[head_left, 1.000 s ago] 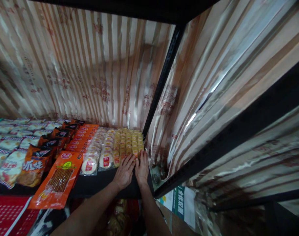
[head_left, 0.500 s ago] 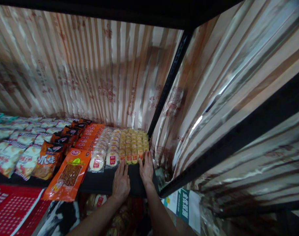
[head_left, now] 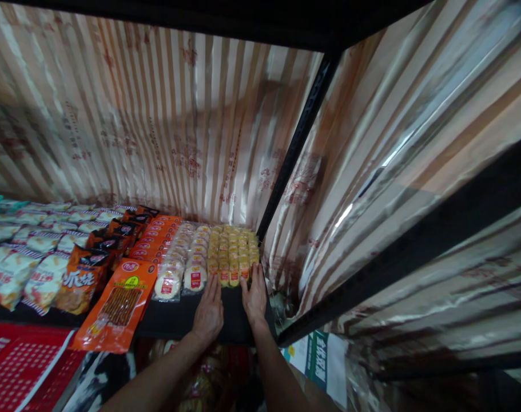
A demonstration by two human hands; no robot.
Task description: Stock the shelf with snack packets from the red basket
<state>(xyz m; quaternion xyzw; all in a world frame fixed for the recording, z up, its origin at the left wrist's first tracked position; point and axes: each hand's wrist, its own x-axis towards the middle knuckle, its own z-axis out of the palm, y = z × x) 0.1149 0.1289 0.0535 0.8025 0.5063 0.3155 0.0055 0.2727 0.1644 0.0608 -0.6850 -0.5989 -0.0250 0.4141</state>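
Both of my hands lie flat on the dark shelf (head_left: pixel 178 320) near its right end. My left hand (head_left: pixel 209 312) is open, its fingertips touching the front of the rows of small yellow snack packs (head_left: pixel 234 252). My right hand (head_left: pixel 255 297) is open too, fingers stretched against the same yellow packs. Just left of these stand rows of round white cakes with red labels (head_left: pixel 187 257). Neither hand holds anything.
Further left lie orange snack-stick packets (head_left: pixel 118 303), dark orange bags (head_left: pixel 82 280) and pale bags (head_left: pixel 24 263). A black upright post (head_left: pixel 297 143) stands at the shelf's right corner. Striped plastic sheeting (head_left: pixel 178 131) hangs behind and to the right. Red packaging (head_left: pixel 15 372) sits below left.
My left hand drew back from over the yellow packs to the shelf in front of them and now lies flat. The view shifted slightly to the left. My right hand barely moved.
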